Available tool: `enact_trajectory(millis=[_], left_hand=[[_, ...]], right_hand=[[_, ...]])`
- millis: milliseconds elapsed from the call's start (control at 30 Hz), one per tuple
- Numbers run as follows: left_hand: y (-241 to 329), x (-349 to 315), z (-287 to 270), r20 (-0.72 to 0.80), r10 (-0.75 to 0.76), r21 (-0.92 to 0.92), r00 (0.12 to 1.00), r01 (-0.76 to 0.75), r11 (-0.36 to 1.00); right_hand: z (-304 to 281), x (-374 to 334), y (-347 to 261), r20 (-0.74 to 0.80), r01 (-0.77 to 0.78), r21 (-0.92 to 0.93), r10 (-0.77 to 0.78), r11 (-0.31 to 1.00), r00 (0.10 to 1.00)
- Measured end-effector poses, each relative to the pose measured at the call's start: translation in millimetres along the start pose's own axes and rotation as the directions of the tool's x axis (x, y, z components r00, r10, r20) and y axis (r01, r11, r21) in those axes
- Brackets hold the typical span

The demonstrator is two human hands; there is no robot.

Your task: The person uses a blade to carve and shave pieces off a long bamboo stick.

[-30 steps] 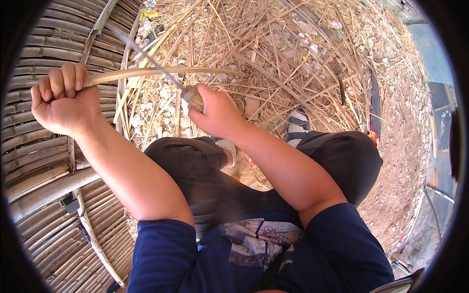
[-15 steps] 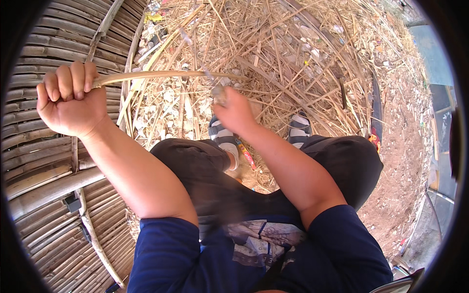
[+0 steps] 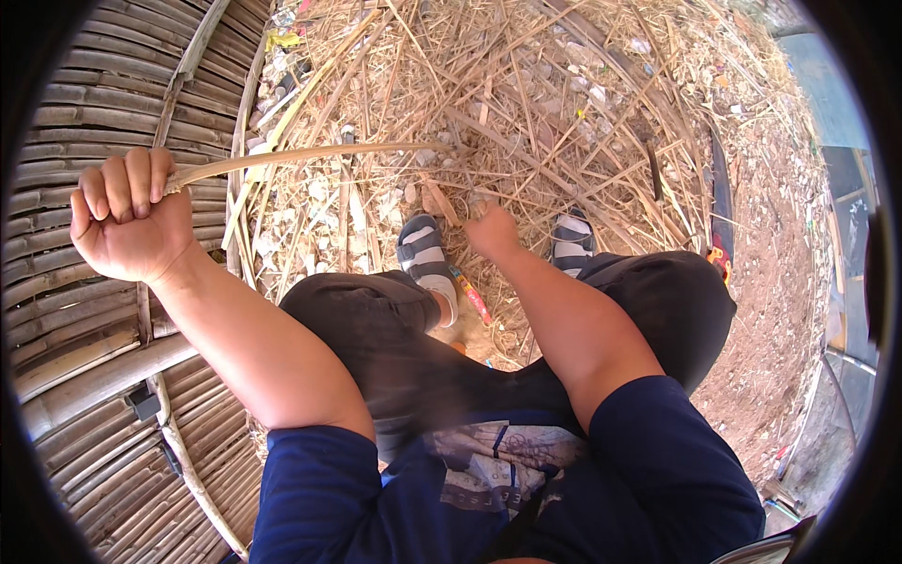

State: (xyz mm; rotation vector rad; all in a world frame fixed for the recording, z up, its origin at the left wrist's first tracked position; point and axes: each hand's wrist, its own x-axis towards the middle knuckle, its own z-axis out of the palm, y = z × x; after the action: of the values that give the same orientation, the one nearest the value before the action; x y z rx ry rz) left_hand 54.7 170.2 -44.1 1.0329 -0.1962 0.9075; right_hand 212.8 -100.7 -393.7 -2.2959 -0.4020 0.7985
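My left hand is raised at the left, its fingers wrapped round the thick end of a long, slightly curved bamboo strip. From that fist the strip reaches right, level above the ground litter, its thin tip beyond my shoes. Lower and nearer to me, my right hand is closed between my feet, just below the strip and apart from it. It grips what seems to be a knife. Only a bit of its handle shows, and the blade is lost in blur against the straw.
Bamboo slats form a wall at my left. Bamboo splinters and straw litter the ground. My sandals are planted there, a red-orange wrapper beside one. A dark, long tool lies at the right, near bluish panels.
My right hand has swung down and to the right, from close under the strip to between my feet. My left hand has dropped slightly with the strip still in it.
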Motion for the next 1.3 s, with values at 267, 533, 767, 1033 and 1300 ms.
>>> enact_trajectory(millis=[267, 533, 767, 1033, 1300], left_hand=[[3.4, 1.8, 2.3, 0.079, -0.086, -0.034, 0.993, 0.089, 0.995], [8.7, -0.5, -18.5, 0.044, -0.086, -0.013, 0.995, 0.087, 0.996], [1.1, 8.0, -3.4, 0.048, -0.077, -0.009, 0.996, 0.078, 0.997], [5.9, -1.7, -12.0, 0.090, -0.086, -0.036, 0.992, 0.089, 0.995], [-9.0, 17.5, 14.7, -0.205, 0.080, 0.133, 0.975, -0.053, 0.990]], right_hand=[[-15.4, -29.8, -88.2, 0.000, 0.483, 0.239, -0.498, 0.842, 0.867], [9.7, 13.6, 16.8, -0.031, 0.022, 0.028, -0.021, 0.999, 0.999], [-15.0, -27.2, -76.7, 0.029, 0.319, 0.269, -0.339, 0.909, 0.940], [19.7, -15.2, -23.1, -0.096, 0.173, 0.171, -0.158, 0.970, 0.983], [11.0, -0.7, -43.2, -0.118, 0.240, 0.231, -0.217, 0.943, 0.969]])
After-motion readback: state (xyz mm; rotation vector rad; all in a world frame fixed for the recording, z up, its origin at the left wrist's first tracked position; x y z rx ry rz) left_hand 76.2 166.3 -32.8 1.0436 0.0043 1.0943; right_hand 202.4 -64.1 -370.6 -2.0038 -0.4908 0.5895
